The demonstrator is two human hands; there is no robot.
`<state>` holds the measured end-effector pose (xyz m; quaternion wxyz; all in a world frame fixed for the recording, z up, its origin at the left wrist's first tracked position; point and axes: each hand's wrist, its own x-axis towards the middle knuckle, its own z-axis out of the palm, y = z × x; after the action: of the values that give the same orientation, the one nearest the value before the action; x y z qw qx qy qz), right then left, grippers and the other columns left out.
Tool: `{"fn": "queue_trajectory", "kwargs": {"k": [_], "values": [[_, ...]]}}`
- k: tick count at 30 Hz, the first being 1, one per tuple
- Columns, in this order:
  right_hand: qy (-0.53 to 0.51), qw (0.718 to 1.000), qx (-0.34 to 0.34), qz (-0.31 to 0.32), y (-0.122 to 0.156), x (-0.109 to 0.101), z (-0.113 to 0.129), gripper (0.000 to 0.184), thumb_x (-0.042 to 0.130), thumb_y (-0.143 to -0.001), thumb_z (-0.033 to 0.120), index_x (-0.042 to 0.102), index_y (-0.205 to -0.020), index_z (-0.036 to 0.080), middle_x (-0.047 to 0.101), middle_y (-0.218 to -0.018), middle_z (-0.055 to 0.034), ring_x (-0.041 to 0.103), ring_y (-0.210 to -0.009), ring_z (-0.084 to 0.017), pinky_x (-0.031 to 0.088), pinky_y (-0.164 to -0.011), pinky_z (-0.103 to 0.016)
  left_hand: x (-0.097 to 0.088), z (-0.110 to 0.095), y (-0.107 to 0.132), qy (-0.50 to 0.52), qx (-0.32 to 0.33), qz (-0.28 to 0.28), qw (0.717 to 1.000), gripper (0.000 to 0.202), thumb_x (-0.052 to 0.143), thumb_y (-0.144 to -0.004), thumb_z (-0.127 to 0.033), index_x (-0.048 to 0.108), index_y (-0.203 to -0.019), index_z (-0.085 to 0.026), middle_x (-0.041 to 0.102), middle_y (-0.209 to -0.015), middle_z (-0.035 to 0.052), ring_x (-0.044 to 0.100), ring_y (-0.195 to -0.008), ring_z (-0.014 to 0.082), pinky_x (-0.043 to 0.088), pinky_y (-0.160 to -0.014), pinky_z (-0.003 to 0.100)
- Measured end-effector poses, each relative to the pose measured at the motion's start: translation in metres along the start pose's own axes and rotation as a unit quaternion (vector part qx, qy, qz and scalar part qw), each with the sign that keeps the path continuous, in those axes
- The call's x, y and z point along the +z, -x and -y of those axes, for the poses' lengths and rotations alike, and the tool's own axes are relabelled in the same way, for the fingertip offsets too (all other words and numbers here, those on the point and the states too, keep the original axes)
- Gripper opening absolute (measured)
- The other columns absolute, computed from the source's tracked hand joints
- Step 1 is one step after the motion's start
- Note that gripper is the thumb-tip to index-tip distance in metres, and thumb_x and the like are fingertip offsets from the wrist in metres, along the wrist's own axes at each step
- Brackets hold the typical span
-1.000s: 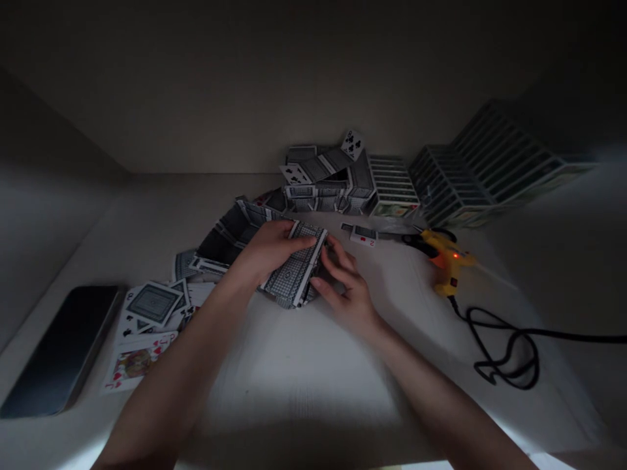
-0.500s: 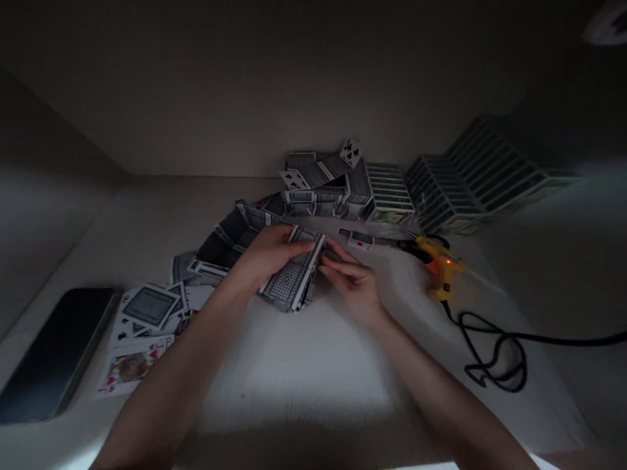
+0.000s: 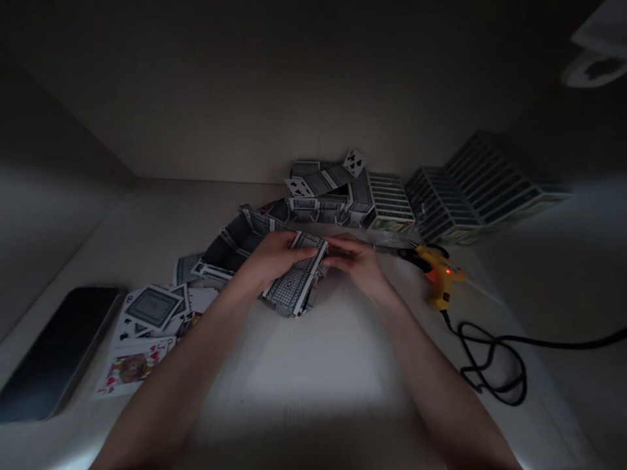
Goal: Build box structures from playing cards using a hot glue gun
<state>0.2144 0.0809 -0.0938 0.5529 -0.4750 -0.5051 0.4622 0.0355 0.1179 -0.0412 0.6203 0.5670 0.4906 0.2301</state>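
Note:
A small box-like piece built of playing cards (image 3: 292, 287) with grey patterned backs sits tilted in front of me. My left hand (image 3: 277, 258) is closed around its upper left side, thumb lying across the top face. At its right edge, my right hand (image 3: 355, 261) has bent fingers touching the upper corner and the side; the fingertips are partly hidden. Behind my left hand lies a larger open tray made of cards (image 3: 228, 245). Further back stands another card structure (image 3: 318, 207), with loose cards resting across its top.
Loose playing cards (image 3: 151, 307) and a dark phone (image 3: 61, 352) lie at left. To the right are a yellow glue gun (image 3: 443, 277) with a red light, its black cord (image 3: 494, 339), and dark scissors (image 3: 409, 253). Slatted card structures (image 3: 499, 189) stand at the back right.
My right hand has moved slightly up along the box's edge and now covers the small loose cards behind it. My left hand keeps its hold. The camera view has shifted a little.

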Motion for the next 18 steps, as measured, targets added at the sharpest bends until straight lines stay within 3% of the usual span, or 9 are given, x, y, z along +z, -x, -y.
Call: {"fn": "queue_trajectory", "kwargs": {"k": [6,18], "values": [[0.033,0.998,-0.034,0.04,-0.003,-0.0041,0.0006,0.037,0.081,-0.062,0.026,0.074,-0.097,0.032,0.061,-0.091,0.0007,0.06,-0.085,-0.016,0.05,-0.081,-0.032,-0.0007,-0.0015,0.0011,0.017,-0.045,-0.008,0.999,0.02,0.073,-0.067,-0.034,0.071,-0.076,-0.017,0.071,-0.077,0.0044,0.063,-0.066,0.0166,0.046,-0.059,0.027],[0.071,0.994,-0.079,0.032,-0.0039,-0.0047,-0.0018,0.035,0.079,-0.065,0.02,0.074,-0.096,0.035,0.061,-0.089,0.0011,0.058,-0.087,-0.016,0.047,-0.08,-0.031,0.0028,-0.0059,0.0004,0.057,-0.078,-0.026,0.995,0.014,0.075,-0.065,-0.028,0.07,-0.068,-0.015,0.069,-0.067,0.0035,0.06,-0.058,0.0151,0.043,-0.054,0.025]]}}
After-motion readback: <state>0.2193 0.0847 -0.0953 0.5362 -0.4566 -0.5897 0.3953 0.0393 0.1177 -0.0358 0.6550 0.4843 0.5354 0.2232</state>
